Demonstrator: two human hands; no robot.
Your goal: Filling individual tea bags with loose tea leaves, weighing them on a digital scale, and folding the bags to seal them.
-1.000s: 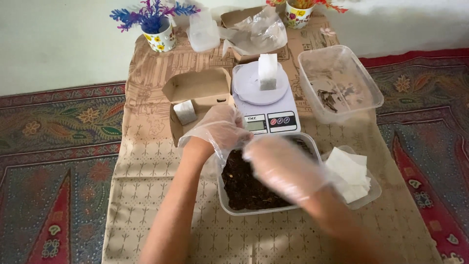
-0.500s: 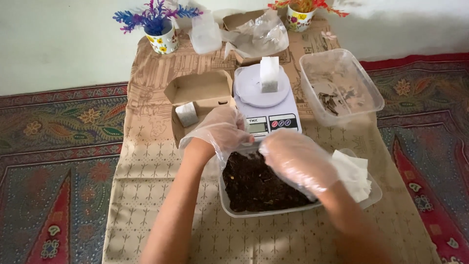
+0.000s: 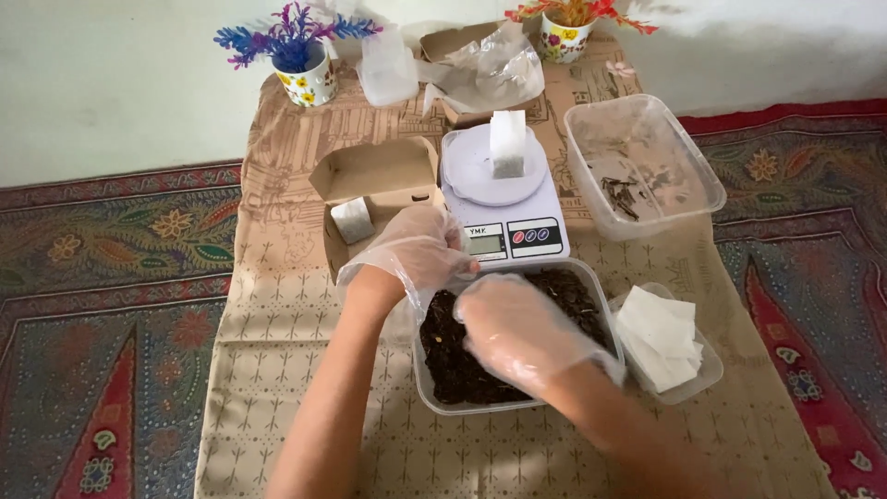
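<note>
two hands in thin, crinkled, see-through plastic gloves are being held over a clear rectangular plastic tub (image 3: 591,286) filled with dark, crumbly dried leaves (image 3: 453,360), which is being kept near the front of a table draped in a beige patterned cloth (image 3: 277,370). the left hand (image 3: 416,254) is being curled at the tub's far left corner, its fingers bent inward and pinched together; whether anything is being gripped in them cannot be told. the right hand (image 3: 517,328) is being pressed palm down into the dark leaves, its fingers loosely bent and partly hidden, so a hold on anything cannot be made out either. just behind the tub a white digital kitchen scale (image 3: 504,199) with a round platform is being loaded with a small, upright, white paper sachet (image 3: 506,143). to the left of the scale an open brown cardboard box (image 3: 374,180) is being used for another pale sachet (image 3: 351,220). to the right, a second clear tub (image 3: 647,162), holding only a few dark scraps, is being kept beside the scale, and a smaller clear container (image 3: 688,388) stacked with flat white paper squares (image 3: 658,334) is touching the main tub's right side. two floral cups with artificial flowers (image 3: 300,60) and crumpled clear plastic wrap (image 3: 490,69) are being kept at the table's far edge.
</note>
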